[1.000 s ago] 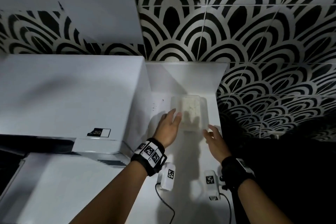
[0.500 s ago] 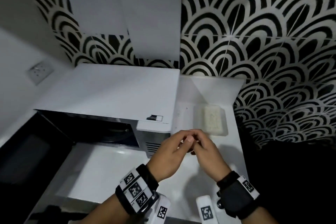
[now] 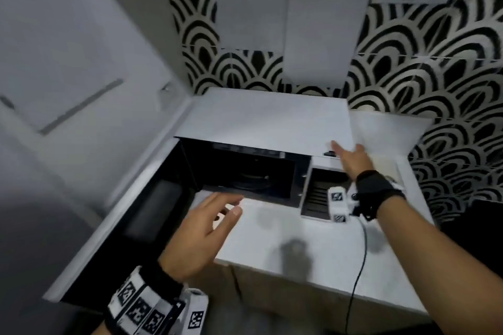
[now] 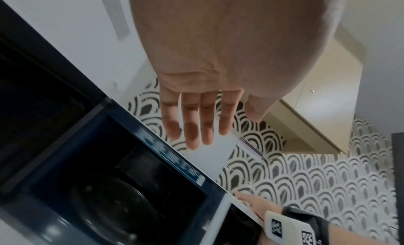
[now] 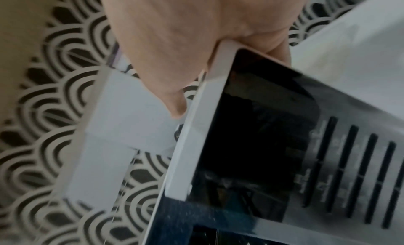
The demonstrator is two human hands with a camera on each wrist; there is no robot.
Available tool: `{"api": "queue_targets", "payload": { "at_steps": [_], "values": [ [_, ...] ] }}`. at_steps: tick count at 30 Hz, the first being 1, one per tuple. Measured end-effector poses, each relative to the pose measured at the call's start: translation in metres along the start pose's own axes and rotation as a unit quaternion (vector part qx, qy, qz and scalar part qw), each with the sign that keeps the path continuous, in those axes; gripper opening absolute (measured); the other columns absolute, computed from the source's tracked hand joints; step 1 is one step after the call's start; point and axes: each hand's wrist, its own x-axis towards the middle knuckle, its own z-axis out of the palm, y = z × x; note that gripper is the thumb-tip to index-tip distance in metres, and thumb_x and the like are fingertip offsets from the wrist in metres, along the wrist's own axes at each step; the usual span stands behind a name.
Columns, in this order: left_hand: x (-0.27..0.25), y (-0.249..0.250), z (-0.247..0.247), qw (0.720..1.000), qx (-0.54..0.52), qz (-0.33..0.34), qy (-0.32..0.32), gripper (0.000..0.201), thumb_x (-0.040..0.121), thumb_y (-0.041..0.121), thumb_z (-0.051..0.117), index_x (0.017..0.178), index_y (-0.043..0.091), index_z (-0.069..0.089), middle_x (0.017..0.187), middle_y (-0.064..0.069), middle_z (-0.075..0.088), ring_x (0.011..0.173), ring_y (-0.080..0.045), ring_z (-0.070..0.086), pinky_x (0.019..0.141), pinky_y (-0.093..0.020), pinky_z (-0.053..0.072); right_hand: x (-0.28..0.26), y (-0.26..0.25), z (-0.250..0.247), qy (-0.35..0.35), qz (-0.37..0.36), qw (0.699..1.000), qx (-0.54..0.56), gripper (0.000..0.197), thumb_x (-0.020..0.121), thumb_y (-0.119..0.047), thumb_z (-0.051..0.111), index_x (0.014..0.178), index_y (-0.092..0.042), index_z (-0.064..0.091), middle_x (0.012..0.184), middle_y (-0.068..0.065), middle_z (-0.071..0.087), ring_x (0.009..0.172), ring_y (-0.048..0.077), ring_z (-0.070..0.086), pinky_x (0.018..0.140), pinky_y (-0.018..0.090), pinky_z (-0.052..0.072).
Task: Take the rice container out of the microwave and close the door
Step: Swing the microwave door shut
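The white microwave (image 3: pixel 266 122) stands on the counter with its dark cavity (image 3: pixel 245 174) exposed and empty apart from the glass turntable (image 4: pixel 113 205). Its dark door (image 3: pixel 152 207) is swung wide out to the left. The pale rice container (image 3: pixel 385 168) sits on the counter right of the microwave, partly hidden behind my right wrist. My left hand (image 3: pixel 226 209) hovers open in front of the cavity, fingers straight (image 4: pixel 196 119), holding nothing. My right hand (image 3: pixel 345 152) lies flat on the microwave's top front right corner, above the control panel (image 3: pixel 324 193).
The white counter (image 3: pixel 313 247) runs in front of the microwave, with a black cable (image 3: pixel 359 266) trailing over its edge. Black-and-white patterned tiles (image 3: pixel 435 76) cover the back and right walls. A plain white wall (image 3: pixel 68 62) stands close on the left, beyond the door.
Both hands left the rice container on the counter and drew back. The view swung left; my left hand moved before the open cavity, my right hand onto the microwave's top corner.
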Motion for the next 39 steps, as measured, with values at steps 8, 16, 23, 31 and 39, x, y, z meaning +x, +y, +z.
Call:
{"api": "queue_targets", "payload": {
  "at_steps": [8,16,23,31,39],
  "values": [
    [-0.095,-0.071,-0.115,0.975,0.171,-0.076,0.123,0.032,0.093,0.045,0.059,0.123,0.031,0.063,0.119,0.015,0.063,0.111,-0.004,0.058,0.094,-0.021,0.041,0.010,0.007,0.007,0.058,0.025,0.997,-0.044,0.091,0.074,-0.073,0.061,0.127,0.001,0.057,0.134,0.025,0.058,0.122,0.044,0.053,0.107,0.047,0.041],
    [-0.130,-0.131,-0.145,0.948,0.000,-0.292,0.126,0.046,0.085,0.062,0.056,0.102,0.022,0.073,0.096,0.008,0.075,0.095,-0.009,0.069,0.074,-0.020,0.046,0.006,0.006,0.005,0.057,0.032,0.996,-0.055,0.098,0.072,-0.075,0.059,0.134,0.001,0.051,0.140,0.023,0.053,0.126,0.043,0.050,0.108,0.049,0.040],
    [-0.132,-0.125,-0.118,0.946,-0.086,-0.311,0.014,0.061,0.084,0.077,0.047,0.121,0.034,0.069,0.116,0.016,0.074,0.114,-0.002,0.065,0.106,-0.035,0.043,0.001,0.003,0.005,0.055,0.049,0.996,-0.059,0.105,0.073,-0.077,0.058,0.143,-0.001,0.041,0.149,0.021,0.045,0.134,0.041,0.043,0.113,0.047,0.035],
    [-0.111,-0.086,-0.035,0.945,-0.143,-0.278,-0.099,0.103,0.078,0.088,0.033,0.054,-0.006,0.067,0.056,-0.021,0.068,0.065,-0.029,0.072,0.089,-0.040,0.052,-0.001,0.000,0.005,0.054,0.052,0.996,-0.038,0.111,0.070,-0.076,0.063,0.147,-0.001,0.036,0.151,0.017,0.043,0.136,0.037,0.043,0.112,0.042,0.037],
    [-0.059,-0.074,0.036,0.927,-0.243,-0.184,-0.218,0.097,0.091,0.077,0.020,0.041,0.004,0.059,0.049,-0.020,0.060,0.065,-0.048,0.066,0.086,-0.036,0.055,0.004,0.001,0.007,0.062,0.049,0.997,-0.022,0.104,0.070,-0.074,0.065,0.142,-0.002,0.042,0.146,0.017,0.049,0.132,0.037,0.046,0.109,0.042,0.039]
  ]
}}
